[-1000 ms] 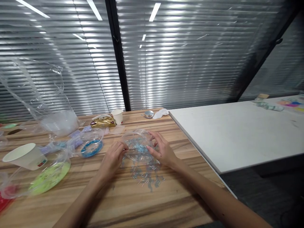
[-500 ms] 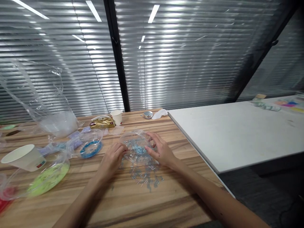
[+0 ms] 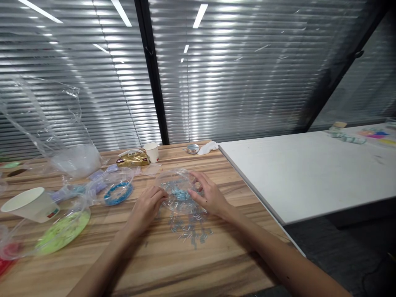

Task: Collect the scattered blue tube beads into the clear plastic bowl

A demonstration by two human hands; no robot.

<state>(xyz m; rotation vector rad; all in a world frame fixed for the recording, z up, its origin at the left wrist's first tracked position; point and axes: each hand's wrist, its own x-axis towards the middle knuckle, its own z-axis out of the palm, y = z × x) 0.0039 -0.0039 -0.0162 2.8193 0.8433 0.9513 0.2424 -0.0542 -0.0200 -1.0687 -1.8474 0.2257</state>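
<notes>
On the wooden table a round, clear plastic container (image 3: 176, 176) lies between my hands, with pale blue pieces (image 3: 181, 194) in its middle. Its exact kind is hard to make out. My left hand (image 3: 151, 201) is closed at its left edge, fingertips pinched against the plastic. At the right side my right hand (image 3: 209, 196) curls around the edge, thumb in front and fingers behind. Many short, clear bluish tube pieces (image 3: 188, 229) are scattered on the wood just in front of the container.
Left of my hands are a clear container with a blue ring (image 3: 118, 194), a yellow-green disc (image 3: 64, 233) and a tilted white paper cup (image 3: 31, 205). Behind stand a gold packet (image 3: 133, 158), another cup (image 3: 151, 152), a small round tin (image 3: 193, 149) and a tissue (image 3: 208, 147). A white table (image 3: 297, 177) adjoins on the right.
Almost nothing differs. Both hands stay at the clear container's edges, and the view has shifted very slightly.
</notes>
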